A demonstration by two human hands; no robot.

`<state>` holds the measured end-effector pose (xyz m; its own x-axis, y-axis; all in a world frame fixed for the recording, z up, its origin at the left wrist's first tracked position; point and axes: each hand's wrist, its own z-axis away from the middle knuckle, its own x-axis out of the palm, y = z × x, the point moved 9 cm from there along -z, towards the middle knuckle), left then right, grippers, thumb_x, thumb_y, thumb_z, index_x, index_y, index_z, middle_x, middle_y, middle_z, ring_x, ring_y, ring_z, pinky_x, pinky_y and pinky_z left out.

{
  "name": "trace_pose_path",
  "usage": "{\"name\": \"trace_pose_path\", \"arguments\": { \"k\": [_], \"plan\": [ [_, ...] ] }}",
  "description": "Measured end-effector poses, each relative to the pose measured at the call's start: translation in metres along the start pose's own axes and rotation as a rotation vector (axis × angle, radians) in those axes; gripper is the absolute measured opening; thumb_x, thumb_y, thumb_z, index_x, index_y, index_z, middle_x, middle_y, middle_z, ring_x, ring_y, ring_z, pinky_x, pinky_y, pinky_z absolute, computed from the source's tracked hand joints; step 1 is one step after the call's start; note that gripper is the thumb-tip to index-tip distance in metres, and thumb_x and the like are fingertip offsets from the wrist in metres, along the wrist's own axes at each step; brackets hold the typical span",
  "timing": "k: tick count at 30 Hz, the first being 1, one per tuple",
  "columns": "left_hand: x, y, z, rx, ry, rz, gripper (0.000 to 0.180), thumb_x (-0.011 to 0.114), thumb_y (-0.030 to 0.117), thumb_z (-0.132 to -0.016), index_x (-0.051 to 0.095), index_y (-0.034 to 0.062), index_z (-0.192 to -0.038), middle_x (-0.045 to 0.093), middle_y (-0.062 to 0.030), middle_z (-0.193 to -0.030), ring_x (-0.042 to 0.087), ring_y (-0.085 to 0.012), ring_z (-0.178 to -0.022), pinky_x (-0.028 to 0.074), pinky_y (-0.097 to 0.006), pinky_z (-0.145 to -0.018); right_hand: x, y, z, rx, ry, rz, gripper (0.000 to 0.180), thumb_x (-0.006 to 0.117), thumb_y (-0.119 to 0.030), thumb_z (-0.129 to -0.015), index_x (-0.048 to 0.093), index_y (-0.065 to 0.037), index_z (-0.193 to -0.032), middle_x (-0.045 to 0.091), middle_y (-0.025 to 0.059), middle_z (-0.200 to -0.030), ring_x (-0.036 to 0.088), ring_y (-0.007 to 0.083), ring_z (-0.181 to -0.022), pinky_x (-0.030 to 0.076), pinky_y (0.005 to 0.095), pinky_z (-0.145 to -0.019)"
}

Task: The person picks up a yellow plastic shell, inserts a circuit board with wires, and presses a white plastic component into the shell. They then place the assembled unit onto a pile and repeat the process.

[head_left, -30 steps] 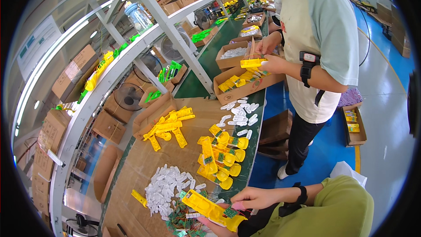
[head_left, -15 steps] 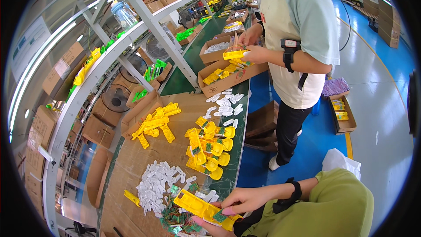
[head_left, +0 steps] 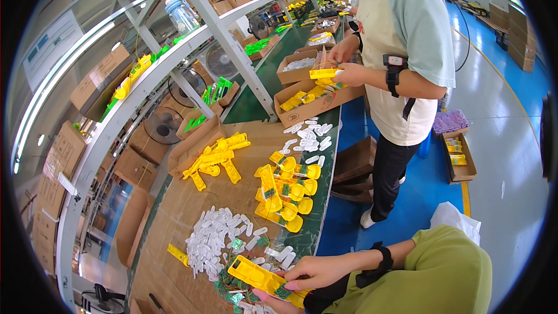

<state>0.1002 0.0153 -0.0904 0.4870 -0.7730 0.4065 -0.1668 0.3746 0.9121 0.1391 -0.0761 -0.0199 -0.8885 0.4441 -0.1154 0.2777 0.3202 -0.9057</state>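
Low in the view, my left hand (head_left: 274,302) grips a long yellow plastic housing (head_left: 254,272) from beneath; most of that hand is hidden. Over the housing's near end, my right hand (head_left: 317,271) pinches a small green circuit board (head_left: 283,292), which lies in or on the housing. Just beyond sits a tangle of green boards with thin wires (head_left: 228,286). Beside it is a heap of small white translucent plastic pieces (head_left: 212,238). A lone yellow part (head_left: 178,254) lies left of the heap.
Yellow housings fitted with boards (head_left: 285,189) lie stacked near the bench's right edge. Bare yellow housings (head_left: 218,157) are piled farther left on the cardboard (head_left: 165,227). Across the bench, a co-worker (head_left: 401,52) handles a yellow part above a cardboard box (head_left: 317,107). A metal shelf frame (head_left: 232,52) borders the left.
The view has shifted slightly, moving the bench contents a little to the right in the picture. My right fingers stay on the board, and the housing remains in my left hand.
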Motion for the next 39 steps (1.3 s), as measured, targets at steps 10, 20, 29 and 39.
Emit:
{"name": "trace_pose_path", "arguments": {
  "k": [10,20,29,39],
  "plan": [
    [0.010,-0.004,0.006,-0.068,0.031,-0.060,0.065,0.022,0.060,-0.083,0.033,0.0112,-0.125,0.046,-0.0071,-0.112,0.047,-0.0214,-0.100,0.039,-0.034,-0.085,-0.003,0.006,0.008,0.039,0.007,0.027,0.028,0.042,-0.022,-0.089,0.047,0.001,-0.074,0.043,0.0087,-0.056,0.041,0.0159,-0.049,0.033,0.0289,-0.048],
    [0.021,-0.011,0.008,-0.123,0.031,-0.061,0.068,0.020,0.061,-0.083,0.025,0.0124,-0.131,0.036,-0.0071,-0.126,0.037,-0.0211,-0.113,0.029,-0.035,-0.095,-0.011,0.012,0.016,0.063,0.070,0.103,0.027,0.044,-0.023,-0.087,0.049,0.001,-0.075,0.046,0.0122,-0.058,0.047,0.0233,-0.053,0.037,0.0315,-0.052],
    [0.012,-0.023,0.002,-0.103,0.026,-0.116,0.069,0.018,0.061,-0.083,0.024,0.0130,-0.131,0.039,-0.0075,-0.122,0.040,-0.0211,-0.108,0.031,-0.033,-0.092,-0.012,0.013,0.022,0.100,0.055,0.117,0.027,0.042,-0.023,-0.088,0.050,0.002,-0.082,0.050,0.0154,-0.063,0.052,0.0261,-0.058,0.040,0.0325,-0.055],
    [0.012,-0.028,0.001,-0.109,0.025,-0.076,0.070,0.022,0.066,-0.079,0.038,0.0105,-0.118,0.051,-0.0075,-0.097,0.051,-0.0212,-0.087,0.044,-0.032,-0.074,-0.010,0.019,0.031,0.087,-0.005,0.053,0.027,0.041,-0.024,-0.088,0.049,0.001,-0.080,0.050,0.0131,-0.063,0.052,0.0243,-0.058,0.040,0.0319,-0.055]
  ]
}}
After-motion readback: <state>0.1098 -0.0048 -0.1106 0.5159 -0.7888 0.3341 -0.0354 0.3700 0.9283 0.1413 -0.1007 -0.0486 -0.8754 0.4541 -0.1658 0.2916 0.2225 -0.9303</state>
